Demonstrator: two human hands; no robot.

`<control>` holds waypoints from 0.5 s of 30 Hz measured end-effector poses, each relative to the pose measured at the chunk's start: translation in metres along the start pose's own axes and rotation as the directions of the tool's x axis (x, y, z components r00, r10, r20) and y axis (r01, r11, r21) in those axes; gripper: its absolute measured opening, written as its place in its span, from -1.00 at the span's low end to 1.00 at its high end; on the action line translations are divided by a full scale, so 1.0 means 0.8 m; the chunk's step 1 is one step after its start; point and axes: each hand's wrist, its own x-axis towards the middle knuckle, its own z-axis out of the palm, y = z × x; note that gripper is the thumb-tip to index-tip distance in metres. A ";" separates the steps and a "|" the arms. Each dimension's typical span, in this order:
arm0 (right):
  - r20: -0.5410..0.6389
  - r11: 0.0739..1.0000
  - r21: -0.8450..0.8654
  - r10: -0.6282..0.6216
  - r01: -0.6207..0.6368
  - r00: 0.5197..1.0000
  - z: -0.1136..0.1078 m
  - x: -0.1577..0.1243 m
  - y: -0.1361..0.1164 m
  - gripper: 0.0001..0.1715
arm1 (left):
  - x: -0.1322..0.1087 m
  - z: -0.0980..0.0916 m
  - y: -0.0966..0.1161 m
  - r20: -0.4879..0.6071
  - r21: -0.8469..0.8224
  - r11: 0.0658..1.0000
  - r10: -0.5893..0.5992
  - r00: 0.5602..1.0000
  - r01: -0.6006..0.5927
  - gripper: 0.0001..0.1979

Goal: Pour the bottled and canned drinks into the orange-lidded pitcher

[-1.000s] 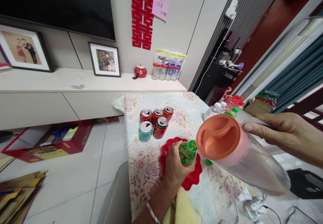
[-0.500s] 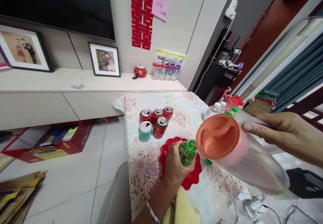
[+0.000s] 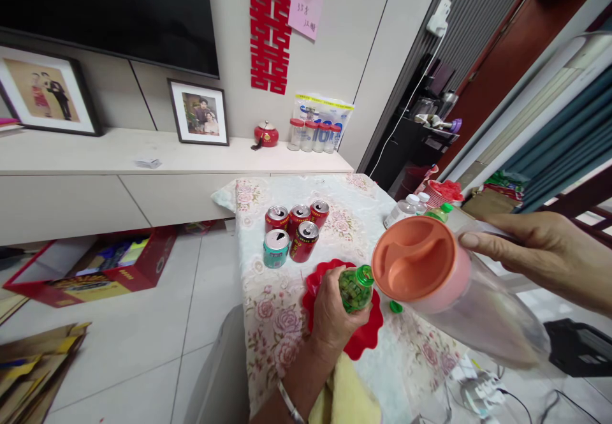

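My left hand (image 3: 329,315) is wrapped round a green plastic bottle (image 3: 354,290), uncapped and held over a scalloped red tray (image 3: 366,335). My right hand (image 3: 535,245) grips the handle of a clear pitcher (image 3: 497,315) with an orange lid (image 3: 414,258). The pitcher is tilted, its lid end right beside the bottle's mouth. Whether liquid passes between them, I cannot tell. A green bottle cap (image 3: 396,307) lies on the cloth by the tray. Under my left forearm is a yellow towel (image 3: 351,392).
Several opened drink cans (image 3: 305,242) stand on the flowered tablecloth (image 3: 287,315). Bottles (image 3: 404,210) are grouped at the table's right edge. Glass jars (image 3: 306,136) and a red pot (image 3: 266,134) sit on the white cabinet (image 3: 191,156). Power cords and plugs (image 3: 480,392) lie at lower right.
Almost nothing differs. Both hands keep the bottle and the tilted pitcher in nearly the same places; the view has shifted very slightly.
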 end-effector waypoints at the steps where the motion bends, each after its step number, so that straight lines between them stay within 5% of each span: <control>1: -0.001 1.000 0.001 -0.005 0.005 1.000 0.000 0.000 -0.001 -0.38 | 0.000 0.000 0.000 0.000 0.000 1.000 -0.001 1.000 0.001 -0.19; 15: -0.011 1.000 0.009 0.008 -0.007 1.000 0.001 -0.001 -0.004 -0.39 | -0.002 0.002 -0.002 -0.015 0.001 1.000 -0.007 1.000 0.007 -0.20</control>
